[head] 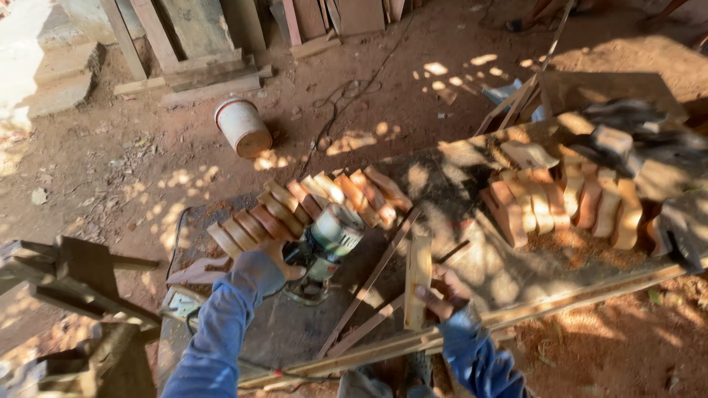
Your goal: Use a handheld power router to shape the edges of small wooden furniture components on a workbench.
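My left hand grips a green and white hand-held power tool that stands on the dusty workbench. My right hand holds down a short pale wooden piece lying upright on the bench between thin wooden strips. Just beyond the tool a curved row of shaped reddish wooden pieces leans together. Both arms are in blue sleeves.
A second batch of shaped wooden pieces sits to the right on the bench, with dark machine parts behind. A white bucket lies on the dirt floor. Planks lean at the back; dark timber offcuts lie left.
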